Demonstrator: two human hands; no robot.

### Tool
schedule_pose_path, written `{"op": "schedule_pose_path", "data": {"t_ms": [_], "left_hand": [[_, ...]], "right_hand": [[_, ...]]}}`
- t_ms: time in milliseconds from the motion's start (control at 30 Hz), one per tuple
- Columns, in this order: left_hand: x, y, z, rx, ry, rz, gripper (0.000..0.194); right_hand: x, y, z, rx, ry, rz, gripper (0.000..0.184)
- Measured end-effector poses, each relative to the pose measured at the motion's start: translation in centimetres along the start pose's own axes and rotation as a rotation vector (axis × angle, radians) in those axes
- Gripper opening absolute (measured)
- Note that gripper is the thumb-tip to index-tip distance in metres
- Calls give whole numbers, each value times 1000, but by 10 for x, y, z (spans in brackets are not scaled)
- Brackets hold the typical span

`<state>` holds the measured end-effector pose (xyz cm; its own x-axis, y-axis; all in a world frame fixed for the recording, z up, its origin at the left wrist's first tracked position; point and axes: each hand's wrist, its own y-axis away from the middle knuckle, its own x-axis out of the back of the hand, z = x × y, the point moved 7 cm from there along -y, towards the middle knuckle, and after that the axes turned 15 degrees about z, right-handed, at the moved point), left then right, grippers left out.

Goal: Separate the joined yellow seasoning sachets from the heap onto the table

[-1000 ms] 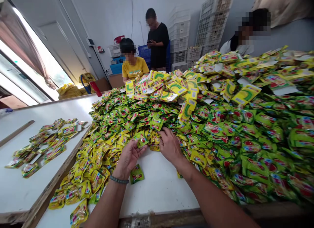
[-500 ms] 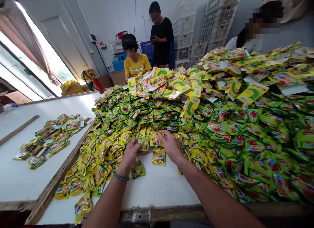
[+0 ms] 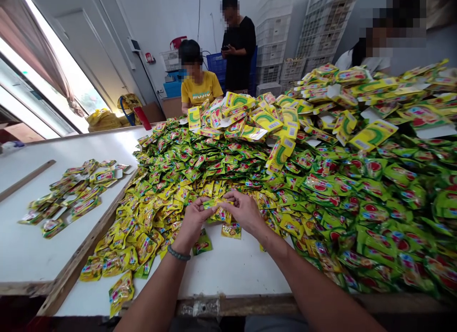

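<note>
My left hand (image 3: 193, 220) is closed, pinching the left side of small glossy packets. From the right, my right hand (image 3: 245, 212) pinches their other side, so thumbs and fingertips nearly meet. Between the hands are a green packet (image 3: 210, 204) and a yellow packet (image 3: 218, 215), pressed together; fingers partly cover both. Just below, another yellow packet (image 3: 231, 230) lies flat on the white tabletop (image 3: 235, 270). A loose green packet (image 3: 203, 243) rests beside my left wrist. Beyond the fingers rises a heap of yellow packets (image 3: 171, 203).
Green packets (image 3: 335, 198) are piled to the right, with yellow cardboard boxes (image 3: 271, 122) on top. Left of a wooden strip (image 3: 85, 248) lie packets in a cluster (image 3: 78, 191). A person in yellow (image 3: 202, 89), one in black (image 3: 239, 55) and another at right are behind the heap.
My hands have come together. The green packet in my left hand now meets the yellow packet at my right fingers. The view has shifted slightly.
</note>
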<state>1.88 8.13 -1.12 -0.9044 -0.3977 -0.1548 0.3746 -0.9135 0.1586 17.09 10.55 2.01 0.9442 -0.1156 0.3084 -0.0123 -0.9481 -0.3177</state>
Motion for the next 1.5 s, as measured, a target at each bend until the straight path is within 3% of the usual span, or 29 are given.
{"op": "schedule_pose_path", "data": {"t_ms": [100,167,300,367,533,633,800,900,967,1033,1100,1167,1200,1267,1333,1433,1500], "left_hand": [[2,-2,-4,26,-13,6,38],[5,-4,-6,64,36,48,37],[9,-5,-7,96,123,153,39],[4,-1,-6,106,143,130,36],[-3,5,-1,114,116,84,37],[1,3,-1,121,86,76,38],[-2,1,7,18,22,-47,25],[-6,-4,30,-64,-145,-82,26],[-8,-13,63,-199,-264,-57,31],[-12,-28,109,-431,-430,34,31],[-22,-45,157,-713,-693,196,25],[-46,-63,194,-969,-990,285,36],[-62,-73,204,-1066,-1120,268,46],[-94,-96,211,-1159,-1316,133,61],[-116,-119,208,-1140,-1410,15,61],[-129,-139,206,-1094,-1418,-8,40],[-126,-138,212,-1106,-1386,41,35]], "right_hand": [[-1,1,-1,63,127,-54,19],[4,-2,4,29,117,-13,22],[-2,-4,29,-296,-220,38,31],[-12,-1,34,-359,-302,26,34],[-14,0,24,-109,-34,100,33],[-14,2,20,-137,-70,34,30],[-25,13,15,-346,-290,-230,29],[-19,9,16,-362,-221,-161,23],[-11,3,13,-288,-178,-74,19],[-7,-1,6,-204,-141,-37,15],[-7,-1,1,-167,-105,-39,11],[-8,1,-3,-165,-84,-54,11],[-9,1,-4,-167,-80,-57,11],[-9,3,-6,-165,-81,-57,12],[-9,4,-7,-149,-112,-66,12],[-6,3,-6,-160,-146,-51,18],[-1,1,-4,-200,-153,-7,25]]}}
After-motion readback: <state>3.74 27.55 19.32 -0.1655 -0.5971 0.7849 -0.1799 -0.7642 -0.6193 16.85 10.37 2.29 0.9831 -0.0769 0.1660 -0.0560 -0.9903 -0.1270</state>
